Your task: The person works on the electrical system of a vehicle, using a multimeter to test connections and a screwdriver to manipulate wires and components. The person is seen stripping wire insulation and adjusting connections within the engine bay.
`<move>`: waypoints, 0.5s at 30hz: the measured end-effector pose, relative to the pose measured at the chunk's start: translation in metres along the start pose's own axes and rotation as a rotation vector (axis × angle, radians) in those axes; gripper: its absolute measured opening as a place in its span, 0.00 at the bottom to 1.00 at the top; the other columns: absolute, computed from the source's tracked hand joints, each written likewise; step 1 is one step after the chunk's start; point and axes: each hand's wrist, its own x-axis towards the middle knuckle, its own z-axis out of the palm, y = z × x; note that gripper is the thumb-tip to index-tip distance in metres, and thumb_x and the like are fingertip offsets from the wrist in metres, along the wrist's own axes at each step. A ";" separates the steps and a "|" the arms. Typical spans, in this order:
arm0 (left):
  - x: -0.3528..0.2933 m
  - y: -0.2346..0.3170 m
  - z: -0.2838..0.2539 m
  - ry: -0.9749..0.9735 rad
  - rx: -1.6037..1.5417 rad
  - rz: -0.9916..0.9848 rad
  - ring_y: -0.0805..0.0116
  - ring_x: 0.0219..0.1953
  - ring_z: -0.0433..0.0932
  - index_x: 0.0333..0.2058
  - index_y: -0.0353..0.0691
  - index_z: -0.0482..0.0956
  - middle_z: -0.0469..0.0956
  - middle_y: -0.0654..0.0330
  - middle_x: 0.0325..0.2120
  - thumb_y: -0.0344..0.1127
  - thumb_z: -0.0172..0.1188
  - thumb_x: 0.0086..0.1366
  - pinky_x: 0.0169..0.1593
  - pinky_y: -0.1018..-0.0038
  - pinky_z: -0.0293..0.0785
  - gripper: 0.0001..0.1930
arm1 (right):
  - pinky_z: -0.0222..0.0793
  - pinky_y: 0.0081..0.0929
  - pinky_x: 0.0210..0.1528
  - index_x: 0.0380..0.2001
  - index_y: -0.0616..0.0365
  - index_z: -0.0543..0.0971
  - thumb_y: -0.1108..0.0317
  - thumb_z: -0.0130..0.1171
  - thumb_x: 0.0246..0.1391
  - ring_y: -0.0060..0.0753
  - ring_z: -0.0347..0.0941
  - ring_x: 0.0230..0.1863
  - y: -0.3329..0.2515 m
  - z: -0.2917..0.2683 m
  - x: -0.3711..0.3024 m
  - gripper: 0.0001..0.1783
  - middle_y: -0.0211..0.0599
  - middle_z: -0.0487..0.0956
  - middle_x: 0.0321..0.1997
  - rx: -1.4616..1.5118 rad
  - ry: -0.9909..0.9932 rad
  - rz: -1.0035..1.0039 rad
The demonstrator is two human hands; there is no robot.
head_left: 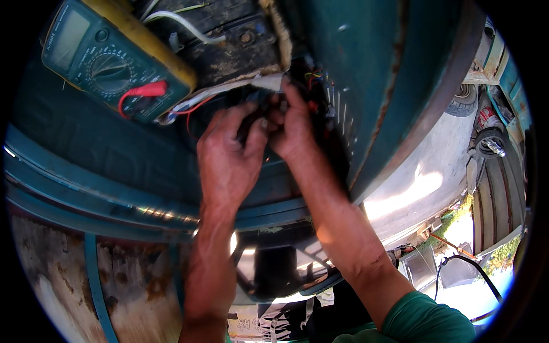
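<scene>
My left hand (229, 154) and my right hand (294, 128) meet over a dark recess in green metalwork, fingers curled inward and closed. Whatever dark thing they pinch between them is too shadowed to name. A thin red wire (197, 107) runs into the recess beside my left hand. Just beyond my right hand sit several thin coloured wires (312, 77). To the upper left lies a green multimeter (111, 71) in a yellow holder, tilted, with a red lead plug (150, 90) at its lower end.
A white sleeved cable (186, 24) lies on a dirty black cover (234, 51) at the top. On the right rises a tall green metal panel (372, 74). A tyre (463, 103) and scrap parts lie farther right. Stained boards (134, 280) are at the lower left.
</scene>
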 end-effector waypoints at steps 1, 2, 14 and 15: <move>0.000 0.001 0.000 -0.002 0.005 -0.001 0.69 0.36 0.80 0.49 0.34 0.83 0.82 0.52 0.39 0.27 0.63 0.65 0.42 0.73 0.77 0.14 | 0.52 0.18 0.18 0.31 0.46 0.76 0.47 0.66 0.60 0.14 0.59 0.16 0.000 0.000 0.001 0.17 0.15 0.73 0.23 0.006 0.013 -0.003; 0.000 0.002 0.000 -0.005 0.009 -0.002 0.69 0.36 0.80 0.49 0.34 0.83 0.82 0.52 0.39 0.27 0.63 0.65 0.42 0.73 0.77 0.14 | 0.52 0.18 0.18 0.31 0.46 0.76 0.47 0.66 0.60 0.14 0.59 0.16 0.000 -0.001 0.001 0.17 0.15 0.73 0.23 -0.002 0.016 -0.002; -0.001 0.003 0.000 0.005 -0.009 -0.025 0.70 0.38 0.81 0.50 0.34 0.82 0.82 0.53 0.40 0.27 0.63 0.66 0.43 0.73 0.77 0.14 | 0.50 0.15 0.18 0.35 0.41 0.74 0.47 0.64 0.62 0.13 0.61 0.19 0.003 -0.003 0.002 0.15 0.16 0.73 0.27 -0.065 0.004 -0.023; -0.001 0.003 0.001 0.010 -0.009 -0.021 0.70 0.38 0.81 0.50 0.34 0.82 0.82 0.53 0.40 0.27 0.63 0.66 0.44 0.73 0.77 0.14 | 0.51 0.15 0.18 0.35 0.41 0.74 0.47 0.65 0.62 0.13 0.61 0.19 0.004 -0.005 0.003 0.15 0.16 0.73 0.27 -0.066 -0.003 -0.022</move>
